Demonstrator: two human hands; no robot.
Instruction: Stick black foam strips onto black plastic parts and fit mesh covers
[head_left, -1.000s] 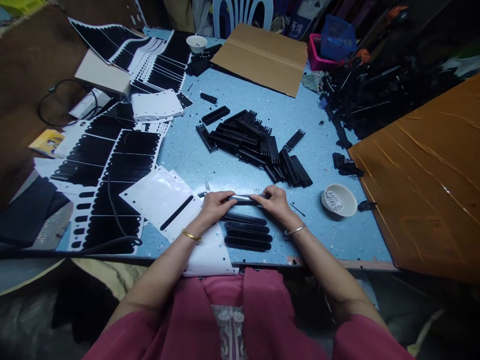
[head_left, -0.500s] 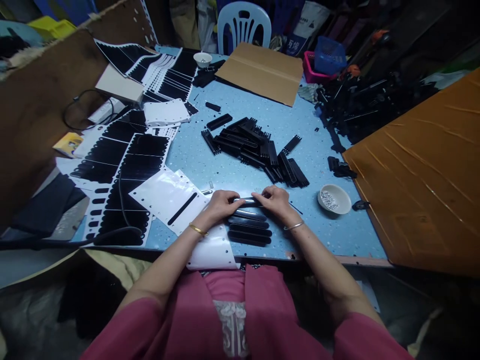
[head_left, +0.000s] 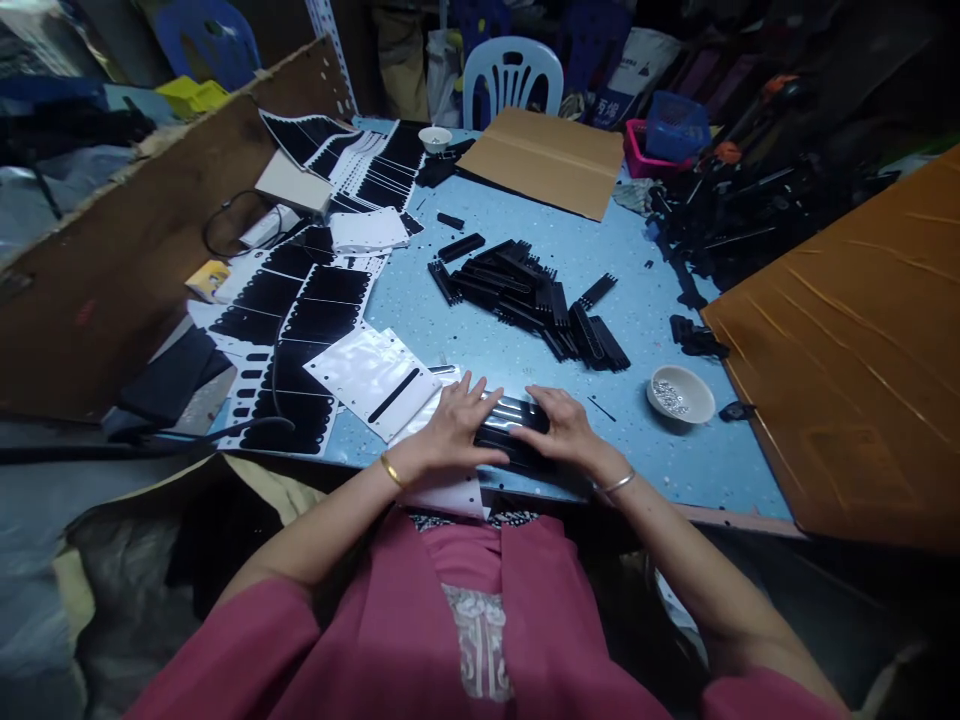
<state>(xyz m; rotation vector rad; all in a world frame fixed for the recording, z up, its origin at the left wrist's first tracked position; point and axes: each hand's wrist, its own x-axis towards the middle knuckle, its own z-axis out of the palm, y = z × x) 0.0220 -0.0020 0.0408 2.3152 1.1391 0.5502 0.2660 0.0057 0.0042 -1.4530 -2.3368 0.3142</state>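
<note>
Your left hand [head_left: 465,428] and right hand [head_left: 562,430] are spread, fingers apart.
One is at each end of the black strips [head_left: 513,412], which lie on the bench [head_left: 720,472] near its front edge. Past them is a black pile [head_left: 525,290], with a white bowl [head_left: 700,400] to the right.

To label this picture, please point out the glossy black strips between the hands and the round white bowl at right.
Glossy black strips [head_left: 511,411]: head view, a strip's shiny upper surface.
Round white bowl [head_left: 699,399]: head view, bare inner wall at right.
</note>
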